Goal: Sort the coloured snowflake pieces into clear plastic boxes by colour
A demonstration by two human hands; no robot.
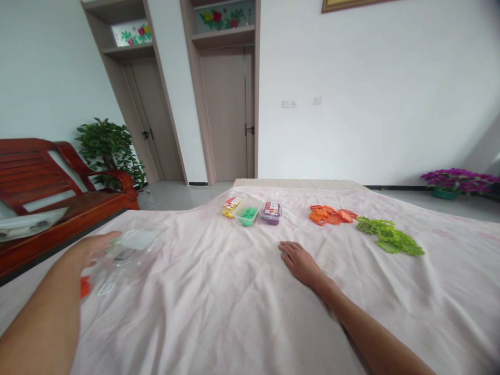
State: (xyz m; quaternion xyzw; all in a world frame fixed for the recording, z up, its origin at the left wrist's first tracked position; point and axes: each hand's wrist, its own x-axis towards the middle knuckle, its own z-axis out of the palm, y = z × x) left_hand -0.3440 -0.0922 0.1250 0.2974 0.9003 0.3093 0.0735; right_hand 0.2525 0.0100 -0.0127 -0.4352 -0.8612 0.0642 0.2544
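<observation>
Touching a clear box [136, 240] at the near left with the fingers [110, 237] of the left hand [90, 247]; too blurry to tell if gripping it. Resting the right hand [300, 264] on the pink cloth [219, 312], fingers loose and open. Farther away, in the middle, a box of yellow bits [228, 213], a box of green bits [248, 215] and a box of purple bits [271, 213]. To the right, orange shapes [327, 214], then bright green shapes [392, 239].

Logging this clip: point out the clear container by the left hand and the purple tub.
Clear container [135, 241]: head view, middle of its visible surface.
Purple tub [272, 210]: head view, its labelled top.
</observation>
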